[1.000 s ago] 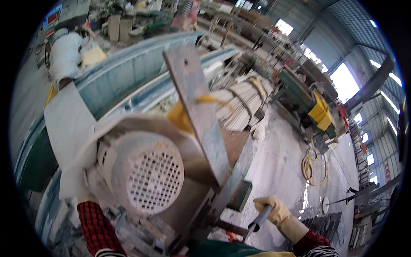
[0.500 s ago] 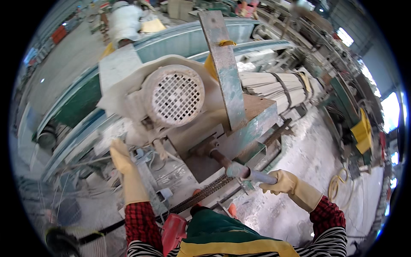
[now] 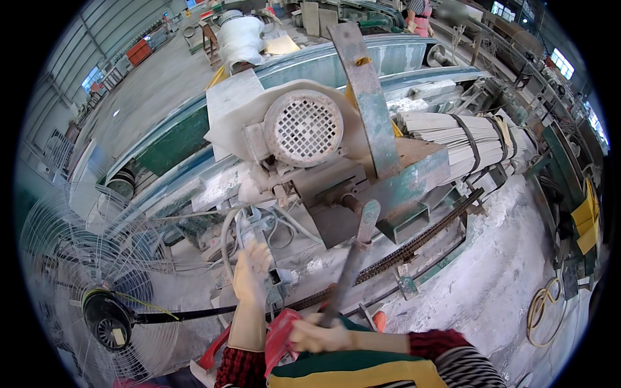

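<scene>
My right hand point(image 3: 320, 333), in a cream rubber glove, is wrapped round the lower end of a crank handle point(image 3: 349, 278), close to my body. The handle's grey bar slants up to a worn green arm point(image 3: 369, 220) on a rusty shaft beneath the machine. My left hand point(image 3: 252, 271), gloved alike, is raised with its fingers stretched upward and nothing visible in it. Beside it are cables and a small dusty box point(image 3: 277, 277). Above the crank stands a dusty motor point(image 3: 305, 128) with a grid cover.
A chain point(image 3: 414, 246) runs diagonally under the crank. At left is a large wire-caged fan point(image 3: 107, 320). Strapped pale strips point(image 3: 453, 139) lie right of an upright metal plate point(image 3: 369, 97). A coiled yellow hose point(image 3: 543, 310) rests on the floor. Another person point(image 3: 420, 16) stands far back.
My right hand has swung the crank handle left and toward my body. The left hand is now nearer the right hand, with its fingers pointing up. The whole view has shifted.
</scene>
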Action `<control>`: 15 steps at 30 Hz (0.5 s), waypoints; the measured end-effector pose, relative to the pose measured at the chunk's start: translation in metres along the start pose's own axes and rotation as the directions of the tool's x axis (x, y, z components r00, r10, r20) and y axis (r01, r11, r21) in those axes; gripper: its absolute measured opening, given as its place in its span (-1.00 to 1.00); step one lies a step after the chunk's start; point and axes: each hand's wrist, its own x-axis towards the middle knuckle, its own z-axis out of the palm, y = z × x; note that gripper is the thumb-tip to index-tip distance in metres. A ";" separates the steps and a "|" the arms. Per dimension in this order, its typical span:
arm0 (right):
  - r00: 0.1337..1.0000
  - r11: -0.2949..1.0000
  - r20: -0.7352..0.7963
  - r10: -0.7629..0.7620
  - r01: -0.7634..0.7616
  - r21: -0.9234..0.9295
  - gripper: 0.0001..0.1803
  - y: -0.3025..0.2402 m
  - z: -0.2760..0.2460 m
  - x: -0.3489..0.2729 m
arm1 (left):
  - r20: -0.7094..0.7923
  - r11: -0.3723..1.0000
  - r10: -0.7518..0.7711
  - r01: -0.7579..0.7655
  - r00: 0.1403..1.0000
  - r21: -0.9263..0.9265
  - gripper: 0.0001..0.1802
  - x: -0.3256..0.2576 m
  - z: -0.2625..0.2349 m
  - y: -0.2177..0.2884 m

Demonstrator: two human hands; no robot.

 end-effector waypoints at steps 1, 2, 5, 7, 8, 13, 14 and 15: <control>1.000 1.000 0.005 -0.031 0.031 -0.007 -0.58 0.006 0.023 0.024 | 0.037 0.998 -0.044 0.042 0.998 0.037 -0.35 -0.011 0.003 0.007; 0.998 0.998 0.005 -0.057 0.057 -0.017 -0.62 0.012 0.044 0.046 | 0.075 0.993 -0.091 0.086 0.993 0.075 -0.35 -0.022 0.008 0.014; 0.971 0.972 0.037 -0.235 0.235 0.004 -0.69 -0.002 0.099 0.091 | 0.180 0.995 -0.011 -0.006 0.984 0.098 -0.36 -0.047 -0.013 0.042; 0.958 0.960 0.085 -0.276 0.278 -0.021 -0.72 -0.008 0.109 0.101 | 0.276 0.942 0.320 -0.334 0.906 0.007 -0.38 -0.080 -0.029 0.045; 0.934 0.943 0.134 -0.330 0.321 0.089 -0.72 -0.007 0.112 0.106 | 0.227 0.945 0.321 -0.294 0.920 -0.144 -0.34 -0.092 -0.025 0.052; 0.251 -0.137 0.670 -0.699 0.872 -0.469 -0.73 -0.035 0.070 0.099 | -0.012 0.804 0.535 -0.514 0.845 -0.299 -0.23 -0.128 -0.003 0.044; 0.513 0.200 0.594 -0.620 0.835 -0.513 -0.69 -0.039 0.072 0.091 | -0.026 0.798 0.529 -0.508 0.848 -0.326 -0.23 -0.129 0.004 0.045; 0.735 0.506 0.470 -0.488 0.677 -0.534 -0.62 -0.049 0.081 0.078 | -0.047 0.789 0.524 -0.506 0.850 -0.350 -0.24 -0.128 0.007 0.045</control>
